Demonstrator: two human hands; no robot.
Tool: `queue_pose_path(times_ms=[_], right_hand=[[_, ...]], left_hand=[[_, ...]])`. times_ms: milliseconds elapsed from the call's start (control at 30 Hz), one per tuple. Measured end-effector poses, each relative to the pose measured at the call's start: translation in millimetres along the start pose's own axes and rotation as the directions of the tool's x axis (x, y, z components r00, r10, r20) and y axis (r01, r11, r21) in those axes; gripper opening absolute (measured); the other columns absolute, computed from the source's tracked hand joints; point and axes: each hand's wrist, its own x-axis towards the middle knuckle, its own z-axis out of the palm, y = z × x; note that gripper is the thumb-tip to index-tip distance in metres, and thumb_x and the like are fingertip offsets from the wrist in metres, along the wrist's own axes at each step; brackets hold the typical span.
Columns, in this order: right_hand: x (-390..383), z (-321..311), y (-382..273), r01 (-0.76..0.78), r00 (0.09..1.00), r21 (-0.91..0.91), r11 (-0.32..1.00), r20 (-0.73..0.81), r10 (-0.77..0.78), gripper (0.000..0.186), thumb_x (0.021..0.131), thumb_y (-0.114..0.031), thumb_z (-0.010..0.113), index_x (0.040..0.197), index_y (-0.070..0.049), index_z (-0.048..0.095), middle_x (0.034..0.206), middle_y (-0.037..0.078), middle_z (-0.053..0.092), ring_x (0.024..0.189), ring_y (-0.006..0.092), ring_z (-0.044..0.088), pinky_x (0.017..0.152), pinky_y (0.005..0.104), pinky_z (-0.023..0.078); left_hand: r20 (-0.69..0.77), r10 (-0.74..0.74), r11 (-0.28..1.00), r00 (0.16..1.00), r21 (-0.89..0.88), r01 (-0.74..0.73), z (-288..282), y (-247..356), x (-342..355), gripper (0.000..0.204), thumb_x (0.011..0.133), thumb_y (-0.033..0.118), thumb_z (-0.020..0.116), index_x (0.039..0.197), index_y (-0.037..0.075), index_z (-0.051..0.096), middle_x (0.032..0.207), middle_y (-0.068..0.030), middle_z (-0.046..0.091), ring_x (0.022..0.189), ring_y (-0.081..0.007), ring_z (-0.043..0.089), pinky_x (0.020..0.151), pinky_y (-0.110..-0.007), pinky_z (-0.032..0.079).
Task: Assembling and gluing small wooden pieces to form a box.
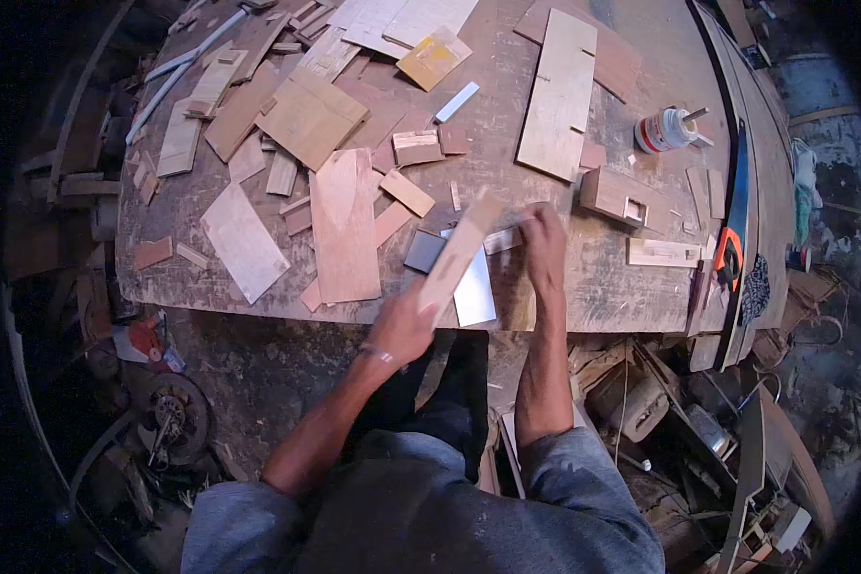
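My left hand (pixel 399 325) is closed around the lower end of a long pale wooden strip (pixel 461 251), which slants up and away over the near part of the workbench. The strip's far end is smeared by motion. Just right of it, my right hand (pixel 542 234) is curled above the bench, its fingers bent inward; what they hold, if anything, is unclear. A small pale wood piece (pixel 500 241) shows beside those fingers. Under the strip lie a shiny white sheet (pixel 476 295) and a grey rectangular piece (pixel 424 251), both partly covered.
Wooden offcuts and boards (pixel 346 225) crowd the left of the bench (pixel 421 314). To the right are a notched board (pixel 558 91), a slotted wooden block (pixel 614 198), an open jar (pixel 662 132) with a stick, and an orange-handled saw (pixel 729 256) along the edge.
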Motion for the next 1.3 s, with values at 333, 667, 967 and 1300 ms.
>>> queue_pose_path(times_ms=[333,667,967,1300], right_hand=[[21,86,-14,0.270,0.963,-0.660,0.702,0.162,-0.217,0.022,0.087,-0.026,0.068,0.092,-0.005,0.068,0.093,0.011,0.067,0.095,0.0308,0.061,0.093,0.0559,0.036],[-8,-15,-28,-0.135,0.982,0.421,0.897,0.176,0.065,0.014,0.095,-0.016,0.065,0.092,-0.003,0.067,0.077,-0.001,0.062,0.064,0.0076,0.053,0.058,0.0233,0.041],[-58,-120,-68,-0.140,0.935,0.240,0.961,0.352,0.048,0.020,0.096,-0.014,0.064,0.106,0.003,0.069,0.080,0.002,0.065,0.069,0.0072,0.057,0.062,0.0243,0.047],[-62,-217,0,0.209,0.908,0.179,0.962,0.329,-0.258,0.019,0.092,-0.004,0.063,0.109,0.001,0.069,0.103,0.010,0.062,0.097,0.0156,0.058,0.086,0.0294,0.046]], left_hand=[[-0.087,-0.432,0.775,0.898,-0.545,0.320,-70,-77,-66,0.035,0.092,0.016,0.066,0.121,-0.002,0.058,0.098,-0.0089,0.066,0.073,-0.0147,0.066,0.045,-0.027,0.057],[-0.584,-0.090,0.879,0.807,0.334,0.340,-85,-64,-7,0.039,0.088,0.017,0.068,0.119,-0.004,0.057,0.101,-0.0236,0.065,0.096,-0.0411,0.062,0.087,-0.046,0.047],[0.038,0.029,0.636,0.999,-0.772,0.011,38,140,53,0.038,0.090,0.010,0.070,0.123,-0.005,0.061,0.094,-0.0074,0.068,0.079,-0.0100,0.065,0.059,-0.023,0.054],[0.480,0.096,0.060,0.872,-0.877,0.476,165,174,53,0.024,0.098,0.008,0.055,0.115,-0.007,0.063,0.092,-0.0077,0.067,0.073,-0.0110,0.063,0.062,-0.020,0.052]])
